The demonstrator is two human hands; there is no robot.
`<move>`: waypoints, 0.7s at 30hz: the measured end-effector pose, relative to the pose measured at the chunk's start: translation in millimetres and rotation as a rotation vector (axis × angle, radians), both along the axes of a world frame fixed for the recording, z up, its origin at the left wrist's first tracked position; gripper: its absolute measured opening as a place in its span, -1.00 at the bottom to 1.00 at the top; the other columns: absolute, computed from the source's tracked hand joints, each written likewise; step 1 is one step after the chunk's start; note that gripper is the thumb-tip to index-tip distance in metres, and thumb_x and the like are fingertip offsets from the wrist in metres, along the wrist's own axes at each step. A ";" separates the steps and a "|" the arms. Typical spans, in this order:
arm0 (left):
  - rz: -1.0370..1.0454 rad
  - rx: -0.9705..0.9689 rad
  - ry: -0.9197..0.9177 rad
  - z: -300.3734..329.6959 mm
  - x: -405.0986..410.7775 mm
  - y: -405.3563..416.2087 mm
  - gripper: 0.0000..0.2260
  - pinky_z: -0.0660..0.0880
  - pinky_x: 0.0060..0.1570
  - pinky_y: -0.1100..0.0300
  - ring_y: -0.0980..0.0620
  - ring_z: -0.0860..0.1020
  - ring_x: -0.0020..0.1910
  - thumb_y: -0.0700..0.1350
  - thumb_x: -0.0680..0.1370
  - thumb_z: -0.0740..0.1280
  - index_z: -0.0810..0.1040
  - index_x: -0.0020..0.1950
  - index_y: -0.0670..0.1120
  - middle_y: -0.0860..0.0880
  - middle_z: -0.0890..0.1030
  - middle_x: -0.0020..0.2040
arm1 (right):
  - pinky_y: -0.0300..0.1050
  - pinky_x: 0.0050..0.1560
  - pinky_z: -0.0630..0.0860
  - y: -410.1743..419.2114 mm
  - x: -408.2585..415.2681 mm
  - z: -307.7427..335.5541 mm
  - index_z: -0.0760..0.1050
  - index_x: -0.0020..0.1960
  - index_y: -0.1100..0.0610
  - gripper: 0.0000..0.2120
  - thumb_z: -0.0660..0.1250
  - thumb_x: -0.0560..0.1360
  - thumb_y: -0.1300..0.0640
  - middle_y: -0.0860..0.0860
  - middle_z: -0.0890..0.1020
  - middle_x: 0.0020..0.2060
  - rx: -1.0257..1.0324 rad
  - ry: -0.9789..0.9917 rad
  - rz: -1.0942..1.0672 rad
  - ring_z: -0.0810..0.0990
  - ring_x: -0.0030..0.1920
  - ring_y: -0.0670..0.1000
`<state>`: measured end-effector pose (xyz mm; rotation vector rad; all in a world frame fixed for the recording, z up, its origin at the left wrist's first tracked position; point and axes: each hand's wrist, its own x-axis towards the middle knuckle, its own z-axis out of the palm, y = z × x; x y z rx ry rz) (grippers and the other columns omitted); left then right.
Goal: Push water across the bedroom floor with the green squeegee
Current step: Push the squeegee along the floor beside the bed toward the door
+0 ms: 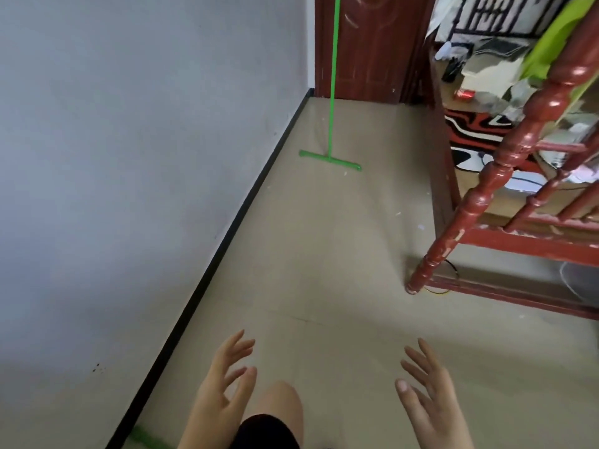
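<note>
Both bare hands, left hand (223, 380) and right hand (428, 390), spread empty at the frame's bottom above a beige tiled floor (324, 247), while the green squeegee (330, 158) stands upper centre against a brown door (372, 43), between grey wall (129, 140) and red bed frame (479, 202).

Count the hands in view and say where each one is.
2. The left hand is open at bottom centre-left, nearer the wall; the right hand is open at bottom right, nearer the bed frame. Neither touches the green squeegee.
</note>
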<state>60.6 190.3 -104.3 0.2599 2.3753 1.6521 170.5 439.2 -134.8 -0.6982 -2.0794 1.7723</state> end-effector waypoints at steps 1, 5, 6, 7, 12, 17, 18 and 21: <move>-0.003 0.001 0.000 -0.6 -9.9 9.2 -0.60 0.40 0.06 0.28 0.33 0.49 0.11 -0.02 0.39 0.24 0.30 0.18 0.28 0.40 0.49 0.10 | -0.40 0.01 0.48 8.0 -6.5 -3.3 0.28 0.12 -0.51 -0.41 0.37 0.12 -0.33 -0.29 0.55 0.14 0.001 0.000 -0.004 0.54 0.08 -0.28; 0.000 -0.002 0.008 -7.9 -60.3 46.7 -0.60 0.39 0.04 0.28 0.31 0.50 0.10 -0.14 0.49 0.26 0.29 0.20 0.27 0.37 0.51 0.08 | -0.41 0.02 0.47 42.8 -48.9 -12.4 0.28 0.11 -0.52 -0.44 0.34 0.16 -0.21 -0.47 0.51 0.08 -0.005 -0.007 -0.031 0.53 0.09 -0.27; 0.001 -0.003 0.014 -10.6 -76.3 56.8 -0.59 0.40 0.04 0.27 0.30 0.50 0.09 -0.18 0.50 0.26 0.29 0.20 0.27 0.37 0.51 0.08 | -0.40 0.02 0.47 52.7 -64.4 -13.8 0.28 0.11 -0.51 -0.44 0.34 0.16 -0.23 -0.44 0.52 0.09 -0.002 -0.006 -0.040 0.53 0.10 -0.27; -0.003 -0.007 0.020 -13.4 -93.8 67.3 -0.58 0.40 0.04 0.27 0.30 0.51 0.09 -0.20 0.51 0.26 0.29 0.20 0.27 0.37 0.52 0.08 | -0.40 0.02 0.47 63.1 -82.1 -14.9 0.28 0.12 -0.50 -0.44 0.35 0.16 -0.27 -0.38 0.54 0.11 0.005 -0.001 -0.050 0.53 0.10 -0.27; -0.020 0.010 0.038 -16.9 -207.8 122.7 -0.53 0.43 0.05 0.26 0.29 0.51 0.09 -0.28 0.51 0.24 0.29 0.19 0.27 0.35 0.52 0.09 | -0.40 0.06 0.46 119.6 -196.0 -12.7 0.27 0.17 -0.44 -0.43 0.34 0.20 -0.36 -0.38 0.49 0.16 0.014 0.036 -0.093 0.49 0.15 -0.28; -0.057 0.048 0.090 8.5 -336.7 186.2 -0.56 0.46 -0.02 0.44 0.29 0.52 0.10 -0.07 0.41 0.22 0.31 0.15 0.41 0.30 0.53 0.12 | -0.51 -0.03 0.45 183.1 -314.3 7.4 0.31 0.07 -0.51 -0.47 0.42 0.35 0.04 -0.47 0.52 0.05 0.039 0.131 -0.145 0.50 0.08 -0.37; -0.069 0.042 0.096 11.3 -358.6 198.6 -0.54 0.47 -0.04 0.42 0.29 0.52 0.09 -0.07 0.40 0.21 0.30 0.12 0.46 0.31 0.53 0.11 | -0.53 -0.04 0.44 195.7 -334.9 9.5 0.32 0.06 -0.51 -0.40 0.40 0.37 0.17 -0.50 0.51 0.03 0.043 0.140 -0.147 0.49 0.07 -0.38; -0.116 0.017 0.117 16.1 -416.7 233.0 -0.51 0.46 -0.06 0.49 0.30 0.53 0.08 -0.09 0.39 0.21 0.30 0.07 0.52 0.33 0.54 0.09 | -0.48 -0.02 0.46 228.2 -392.8 13.4 0.33 0.11 -0.46 -0.45 0.32 0.32 0.13 -0.44 0.52 0.08 0.029 0.145 -0.166 0.51 0.10 -0.31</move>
